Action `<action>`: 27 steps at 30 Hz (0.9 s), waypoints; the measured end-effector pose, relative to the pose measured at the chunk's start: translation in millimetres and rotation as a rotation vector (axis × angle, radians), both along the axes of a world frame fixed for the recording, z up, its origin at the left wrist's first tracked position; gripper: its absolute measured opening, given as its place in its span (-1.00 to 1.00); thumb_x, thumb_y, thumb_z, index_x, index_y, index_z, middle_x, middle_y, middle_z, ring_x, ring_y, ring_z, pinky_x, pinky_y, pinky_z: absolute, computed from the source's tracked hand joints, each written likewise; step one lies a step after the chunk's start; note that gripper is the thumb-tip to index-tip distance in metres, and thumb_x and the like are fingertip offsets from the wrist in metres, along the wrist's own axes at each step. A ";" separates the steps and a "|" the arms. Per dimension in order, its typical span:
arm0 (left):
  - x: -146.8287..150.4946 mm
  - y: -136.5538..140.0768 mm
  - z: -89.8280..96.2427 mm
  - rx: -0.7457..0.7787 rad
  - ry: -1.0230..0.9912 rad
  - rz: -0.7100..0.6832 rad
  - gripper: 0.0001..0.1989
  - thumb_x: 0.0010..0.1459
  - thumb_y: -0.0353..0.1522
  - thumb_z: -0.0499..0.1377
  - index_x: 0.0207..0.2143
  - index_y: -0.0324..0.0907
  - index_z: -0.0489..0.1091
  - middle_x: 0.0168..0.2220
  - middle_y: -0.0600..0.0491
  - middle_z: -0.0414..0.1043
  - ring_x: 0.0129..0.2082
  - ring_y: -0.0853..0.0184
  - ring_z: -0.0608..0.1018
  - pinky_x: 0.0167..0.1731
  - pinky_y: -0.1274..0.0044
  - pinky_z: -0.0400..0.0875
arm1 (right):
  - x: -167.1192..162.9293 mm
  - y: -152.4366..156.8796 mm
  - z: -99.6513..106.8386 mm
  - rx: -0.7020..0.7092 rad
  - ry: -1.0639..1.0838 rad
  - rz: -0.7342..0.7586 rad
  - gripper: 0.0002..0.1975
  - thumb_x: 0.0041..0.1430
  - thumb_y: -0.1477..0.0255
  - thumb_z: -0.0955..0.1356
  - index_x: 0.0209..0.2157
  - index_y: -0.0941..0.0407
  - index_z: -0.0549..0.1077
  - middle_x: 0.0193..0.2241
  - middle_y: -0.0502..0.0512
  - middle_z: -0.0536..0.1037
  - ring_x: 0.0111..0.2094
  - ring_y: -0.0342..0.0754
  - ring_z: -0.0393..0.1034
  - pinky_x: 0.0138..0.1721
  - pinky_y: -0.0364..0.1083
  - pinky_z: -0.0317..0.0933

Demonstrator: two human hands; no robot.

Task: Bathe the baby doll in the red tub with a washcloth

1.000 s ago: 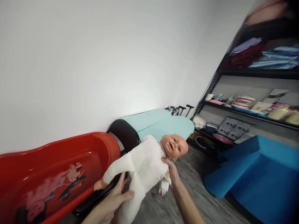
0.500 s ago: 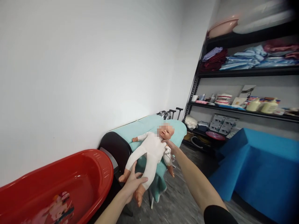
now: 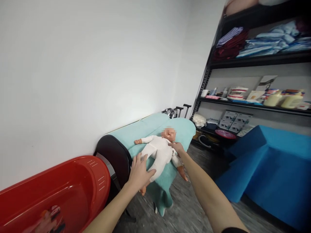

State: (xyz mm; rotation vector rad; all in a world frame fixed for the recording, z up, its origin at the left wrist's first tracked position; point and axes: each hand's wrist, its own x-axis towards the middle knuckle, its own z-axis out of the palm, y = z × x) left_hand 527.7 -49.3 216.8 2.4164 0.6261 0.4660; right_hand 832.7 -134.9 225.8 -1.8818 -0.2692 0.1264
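Note:
A baby doll (image 3: 163, 151) in a white bodysuit lies face up on a light teal towel (image 3: 145, 129) draped over a chair. Over the doll's lower legs my left hand (image 3: 141, 171) is open, fingers and thumb spread; one foot shows below it and the other is hidden. My right hand (image 3: 178, 148) grips the doll at the chest and shoulder, near the gathered cloth of its sleeve. Its fingertips are partly hidden. One doll arm reaches out to the left, and the other hangs past the towel's right side.
A red baby bath (image 3: 97, 181) stands at the left, close to the dark chair back (image 3: 113, 155). Behind the chair are walking sticks (image 3: 186, 110). A black shelf rack (image 3: 255, 61) with folded clothes and bottles fills the right, above a blue-covered block (image 3: 272, 168).
The doll has moved away from me and down onto the towel. My left hand has shifted from under its legs to over them, while my right hand stays at its shoulder.

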 end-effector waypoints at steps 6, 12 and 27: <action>22.8 -2.6 -22.3 -0.050 0.148 -0.032 0.22 -0.10 0.07 0.40 0.50 -0.12 -0.04 0.52 -0.38 -0.42 0.43 -0.41 -0.03 0.30 -0.02 -0.04 | 21.1 1.5 -23.3 -0.179 0.023 0.088 -0.79 -0.03 0.40 0.51 -0.52 0.26 0.52 -0.62 0.02 0.47 -0.44 -0.10 0.33 -0.39 -0.16 0.10; 20.9 -10.8 -25.4 0.167 0.230 -0.065 -0.33 -0.05 0.08 0.37 0.01 -0.11 0.54 0.49 -0.31 -0.15 0.33 -0.35 0.20 0.21 0.04 0.14 | 33.8 2.7 -44.8 -0.235 -0.059 0.135 -0.78 0.05 0.29 0.46 -0.48 0.17 0.54 -0.59 -0.04 0.48 -0.45 -0.10 0.32 -0.40 -0.17 0.06; 28.3 -15.9 -62.8 0.296 0.104 0.013 -0.56 0.19 -0.20 0.28 0.10 -0.10 0.54 0.38 -0.30 0.11 0.21 -0.16 0.33 0.16 0.12 0.19 | 25.4 5.4 -52.1 -0.530 -0.259 0.066 -0.73 0.22 0.31 0.32 -0.32 0.14 0.63 -0.44 0.07 0.61 -0.37 -0.04 0.42 -0.39 -0.15 0.05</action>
